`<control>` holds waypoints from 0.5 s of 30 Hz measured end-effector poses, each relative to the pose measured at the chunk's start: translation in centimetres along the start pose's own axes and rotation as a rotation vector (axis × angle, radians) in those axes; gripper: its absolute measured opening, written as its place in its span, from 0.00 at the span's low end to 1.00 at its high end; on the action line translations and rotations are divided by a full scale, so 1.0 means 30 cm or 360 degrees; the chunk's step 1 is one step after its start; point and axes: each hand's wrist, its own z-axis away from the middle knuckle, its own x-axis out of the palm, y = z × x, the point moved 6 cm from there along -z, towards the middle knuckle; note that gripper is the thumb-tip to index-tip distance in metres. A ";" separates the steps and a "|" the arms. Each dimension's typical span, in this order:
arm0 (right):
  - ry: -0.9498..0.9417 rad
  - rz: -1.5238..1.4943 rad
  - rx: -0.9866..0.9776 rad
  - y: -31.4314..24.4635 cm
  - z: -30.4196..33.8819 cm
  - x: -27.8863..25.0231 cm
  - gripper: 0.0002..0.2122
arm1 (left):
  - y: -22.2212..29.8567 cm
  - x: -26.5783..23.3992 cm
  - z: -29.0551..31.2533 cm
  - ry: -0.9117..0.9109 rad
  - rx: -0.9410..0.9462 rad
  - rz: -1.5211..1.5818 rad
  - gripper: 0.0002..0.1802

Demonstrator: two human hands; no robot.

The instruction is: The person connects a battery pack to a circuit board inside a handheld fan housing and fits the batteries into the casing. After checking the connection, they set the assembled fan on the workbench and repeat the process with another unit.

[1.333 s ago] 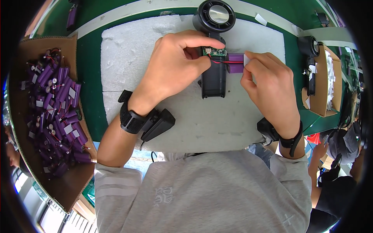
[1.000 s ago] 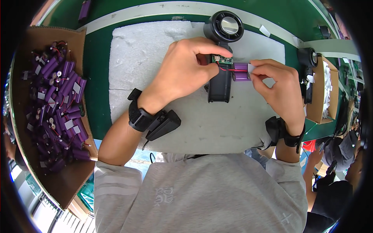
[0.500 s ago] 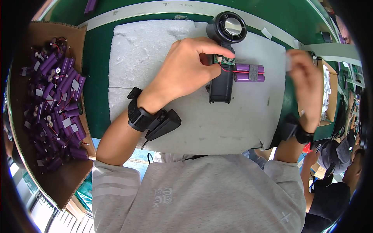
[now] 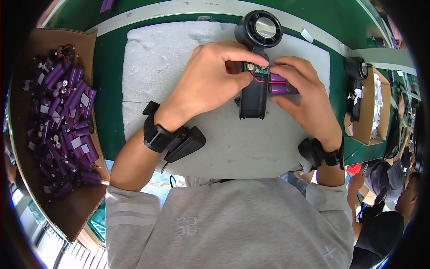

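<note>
A black handheld fan (image 4: 253,101) lies on the white foam pad with its round head pointing away from me. Its handle is uncovered, and a small green circuit board (image 4: 259,68) shows inside. My left hand (image 4: 215,74) is closed on the fan at the board, thumb and index finger on either side. Red wires run from the board to a purple two-cell battery pack (image 4: 278,88) beside the handle. Around that pack my right hand (image 4: 309,92) is spread, fingers above and thumb below, and it covers the pack's right end. Whether its fingertips touch the pack is unclear.
A cardboard box (image 4: 85,197) full of purple battery packs stands at left. The foam pad (image 4: 201,152) lies on a green table. At right, another black fan (image 4: 356,69) sits beside a cardboard box (image 4: 380,130) with white pieces. People are at work farther right.
My right hand has come in from the right edge of the table to the battery pack. My left hand keeps its hold on the fan. The other fan at right is now uncovered.
</note>
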 end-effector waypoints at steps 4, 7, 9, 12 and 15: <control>-0.0145 -0.0114 -0.0013 0.012 0.012 0.005 0.25 | 0.008 0.006 0.002 0.0006 0.0053 0.0007 0.17; -0.0296 -0.0403 0.0111 0.023 0.021 0.010 0.24 | 0.005 -0.001 0.002 0.0012 0.0081 -0.0008 0.17; -0.0439 -0.0814 0.0335 0.030 0.035 0.020 0.25 | 0.007 -0.003 0.002 0.0012 0.0097 -0.0014 0.17; -0.0552 -0.1281 0.0600 0.014 0.048 0.033 0.26 | 0.016 -0.005 0.005 0.0028 0.0123 -0.0017 0.17; -0.0593 -0.1669 0.0781 0.007 0.055 0.048 0.30 | 0.016 -0.011 -0.002 0.0064 0.0156 -0.0079 0.17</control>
